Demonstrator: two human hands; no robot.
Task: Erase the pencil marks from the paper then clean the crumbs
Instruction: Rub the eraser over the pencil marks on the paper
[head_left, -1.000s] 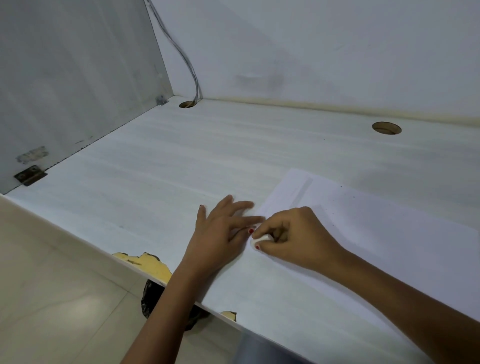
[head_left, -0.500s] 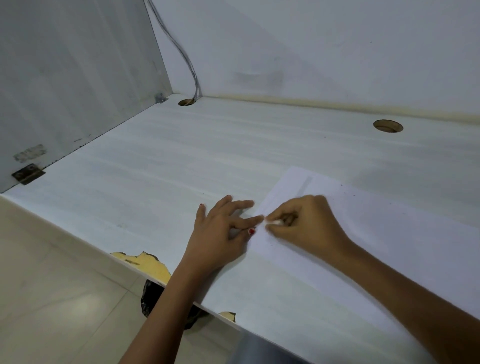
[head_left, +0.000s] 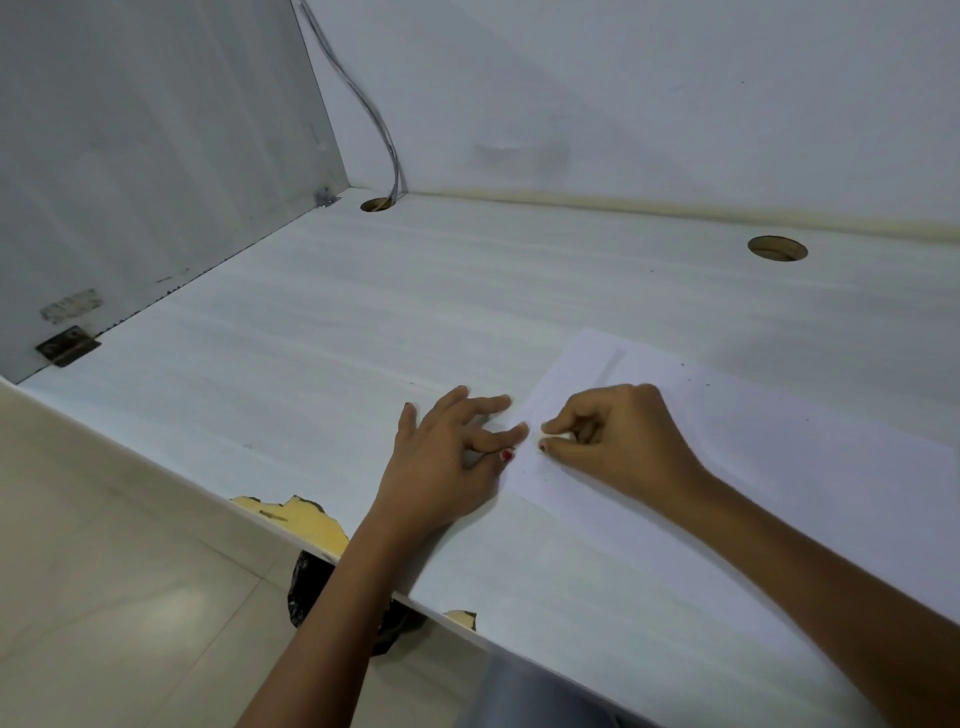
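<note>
- Two grips meet at the left edge of the paper (head_left: 779, 467); I report from the contact point outward.
- Right grip (head_left: 618, 441): the fingers are curled under. Thumb and forefinger pinch a small pale piece that I judge to be the eraser (head_left: 549, 435), and it is pressed onto the sheet just inside that edge. It is too small for me to confirm its shape.
- Left grip (head_left: 441, 457): it holds nothing. The fingers are stretched and spread, the palm is low on the worktop (head_left: 363, 322), and the forefinger tip touches the sheet's edge right beside the eraser. I judge this a hold-down, so the sheet neither slides nor buckles under rubbing.
- Pose: both forearms come in from the near edge and converge. The right wrist lies across the sheet, the left on bare worktop beside it.
- Paper: it lies flat on the right half of the worktop, skewed to the front edge. A faint grey stripe (head_left: 613, 364) runs near its far corner; I cannot tell whether it is a pencil mark or a fold.
- Specks (head_left: 681, 365): a few dark ones lie on the far part of the sheet, possibly crumbs, not yet swept.
- Judgement: the erasing step is in hand and clean-up has not begun.
- Surround: a cable hole (head_left: 777, 248) sits at the back right, a cable (head_left: 374, 119) drops into another at the back left, and the front edge has a chipped patch (head_left: 296, 514).
</note>
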